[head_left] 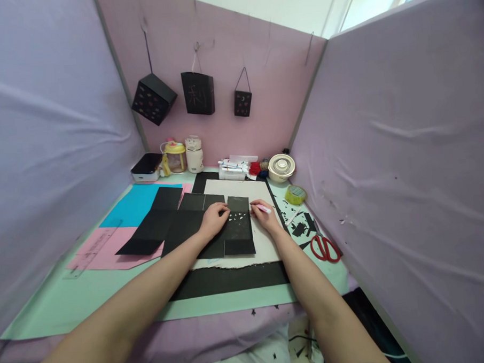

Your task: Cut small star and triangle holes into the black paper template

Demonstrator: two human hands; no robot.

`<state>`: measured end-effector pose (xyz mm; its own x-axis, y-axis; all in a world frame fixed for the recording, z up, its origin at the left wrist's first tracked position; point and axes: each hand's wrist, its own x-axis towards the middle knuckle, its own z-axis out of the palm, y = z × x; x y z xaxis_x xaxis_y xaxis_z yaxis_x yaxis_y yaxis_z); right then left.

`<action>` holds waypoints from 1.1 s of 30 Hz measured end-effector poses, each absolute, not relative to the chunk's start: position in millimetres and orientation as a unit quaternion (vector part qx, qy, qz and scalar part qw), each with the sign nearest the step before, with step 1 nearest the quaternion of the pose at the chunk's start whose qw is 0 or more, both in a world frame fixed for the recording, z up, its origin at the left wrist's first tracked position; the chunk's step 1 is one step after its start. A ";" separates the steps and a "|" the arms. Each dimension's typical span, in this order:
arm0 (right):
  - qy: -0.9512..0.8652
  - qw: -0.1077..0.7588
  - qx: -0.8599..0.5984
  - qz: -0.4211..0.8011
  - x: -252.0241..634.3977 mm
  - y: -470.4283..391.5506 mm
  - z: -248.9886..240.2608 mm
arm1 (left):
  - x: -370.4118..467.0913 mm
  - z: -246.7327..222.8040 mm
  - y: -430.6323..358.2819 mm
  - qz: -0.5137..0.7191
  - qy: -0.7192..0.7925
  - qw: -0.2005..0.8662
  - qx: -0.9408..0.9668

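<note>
A black paper cutout (191,224) with several flaps lies across a white sheet (264,248). Small pale cut-out shapes show in its right panel. My left hand (214,217) rests on the paper just left of those shapes, its fingers bent together; whether anything is between them is too small to tell. At the panel's right edge, my right hand (264,215) holds a pink and white pen-like tool (263,208), its tip hidden near the fingers. The left part of the black paper overlaps pink and blue sheets.
Red-handled scissors (325,248), black scraps (302,227) and yellow-green tape (295,194) lie on the right. A clear ruler (94,249) is at left. Bottles, a pen box (232,169) and a round container (281,167) line the back; black paper lanterns hang above.
</note>
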<state>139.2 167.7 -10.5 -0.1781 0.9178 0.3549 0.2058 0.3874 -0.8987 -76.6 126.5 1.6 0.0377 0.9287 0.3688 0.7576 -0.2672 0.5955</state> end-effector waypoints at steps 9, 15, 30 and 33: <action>-0.656 0.497 -0.422 0.380 138.5 168.2 -11.3 | -75.4 0.6 126.1 0.326 0.587 0.110 0.733; -0.629 0.506 -0.442 0.391 136.8 168.2 -9.3 | -73.9 0.5 124.2 0.290 0.552 0.093 0.776; -0.591 0.533 -0.481 0.369 123.0 154.5 -8.2 | -67.3 -5.0 120.5 0.211 0.521 0.054 0.825; -0.588 0.537 -0.479 0.369 122.9 152.3 -8.2 | -67.5 -4.3 120.5 0.203 0.525 0.046 0.825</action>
<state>122.9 152.3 -8.2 0.0355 0.9598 0.2783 0.1665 0.2689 -0.9487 -67.5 120.5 -4.3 0.3660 0.8857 0.2856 0.8480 -0.4438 0.2895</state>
